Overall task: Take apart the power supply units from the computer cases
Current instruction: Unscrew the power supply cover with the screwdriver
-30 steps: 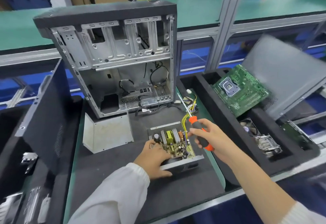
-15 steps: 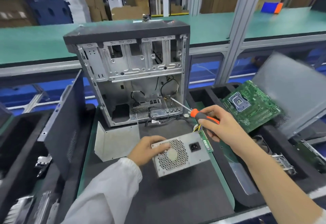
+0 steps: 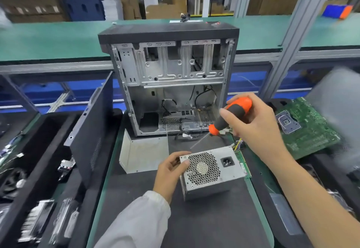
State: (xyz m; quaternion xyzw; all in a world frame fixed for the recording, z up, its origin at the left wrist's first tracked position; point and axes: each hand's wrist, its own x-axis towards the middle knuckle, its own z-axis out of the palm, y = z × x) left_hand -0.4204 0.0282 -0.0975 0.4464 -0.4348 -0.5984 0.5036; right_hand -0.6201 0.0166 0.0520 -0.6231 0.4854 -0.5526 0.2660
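The left hand (image 3: 171,171) grips the top corner of the power supply box (image 3: 211,171), which stands on the dark mat (image 3: 204,224). The right hand (image 3: 253,123) holds an orange screwdriver (image 3: 231,116) just above it, tip pointing down. Behind stands the open computer case (image 3: 171,80). A bent metal cover (image 3: 143,154) lies left, a green board (image 3: 305,128) right.

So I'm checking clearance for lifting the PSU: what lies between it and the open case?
In the head view, bare black mat, plus loose wires at the case mouth. The blurred screwdriver shaft hangs above that stretch, near the PSU.
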